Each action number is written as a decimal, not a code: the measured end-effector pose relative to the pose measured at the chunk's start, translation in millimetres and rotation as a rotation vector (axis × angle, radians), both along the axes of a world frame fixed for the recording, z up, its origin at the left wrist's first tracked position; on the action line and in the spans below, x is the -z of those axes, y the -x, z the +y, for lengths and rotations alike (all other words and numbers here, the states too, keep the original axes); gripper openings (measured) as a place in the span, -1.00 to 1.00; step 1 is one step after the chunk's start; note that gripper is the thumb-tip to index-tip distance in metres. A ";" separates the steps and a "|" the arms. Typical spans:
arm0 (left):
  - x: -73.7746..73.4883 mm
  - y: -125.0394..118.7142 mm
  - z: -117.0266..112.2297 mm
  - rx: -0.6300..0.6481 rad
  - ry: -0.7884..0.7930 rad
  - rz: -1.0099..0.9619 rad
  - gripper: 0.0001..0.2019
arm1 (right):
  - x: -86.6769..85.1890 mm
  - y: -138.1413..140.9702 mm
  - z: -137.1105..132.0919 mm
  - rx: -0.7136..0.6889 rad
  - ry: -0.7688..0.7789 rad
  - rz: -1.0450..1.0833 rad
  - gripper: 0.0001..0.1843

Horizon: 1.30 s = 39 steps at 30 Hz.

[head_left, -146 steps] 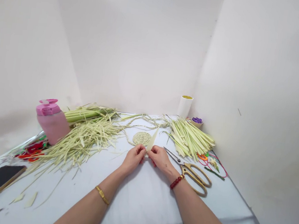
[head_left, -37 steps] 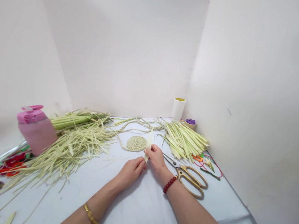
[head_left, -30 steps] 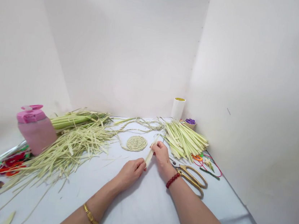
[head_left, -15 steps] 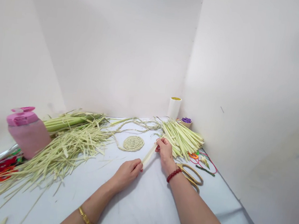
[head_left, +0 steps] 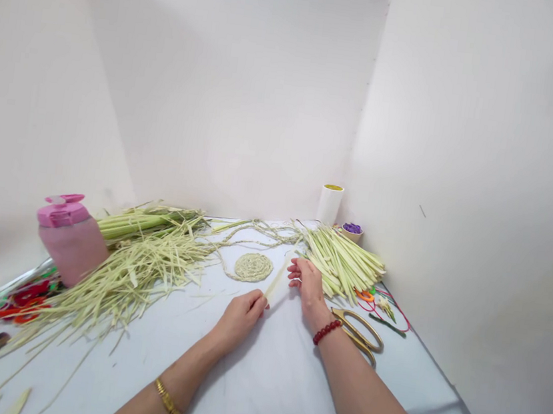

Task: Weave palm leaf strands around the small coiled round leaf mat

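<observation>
Beside the woven coil (head_left: 253, 267), the left hand (head_left: 238, 320) pinches a palm strip (head_left: 277, 281), the right hand (head_left: 308, 286) open.

The held strip (head_left: 275, 285) is showing pale cream, the pile of strips (head_left: 342, 265) is shading from cream into green, the mat (head_left: 253, 267) is spiralling in straw tones, the bottle (head_left: 70, 243) is glowing pink, and the scissors (head_left: 357, 329) are gleaming gold.

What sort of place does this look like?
Probably a leaf-weaving craft workspace: piles of split leaf strips, a coiled woven mat, and gold-handled scissors.
</observation>
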State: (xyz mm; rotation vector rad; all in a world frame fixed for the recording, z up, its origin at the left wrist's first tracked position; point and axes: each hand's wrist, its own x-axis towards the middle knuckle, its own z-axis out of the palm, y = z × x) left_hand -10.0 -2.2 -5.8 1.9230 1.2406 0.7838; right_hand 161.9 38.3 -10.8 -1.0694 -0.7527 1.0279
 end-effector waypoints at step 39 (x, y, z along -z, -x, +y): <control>10.8 12.7 19.8 0.042 0.243 -0.361 -0.75 | 0.3 31.8 -34.4 -0.577 -0.092 -0.543 -0.93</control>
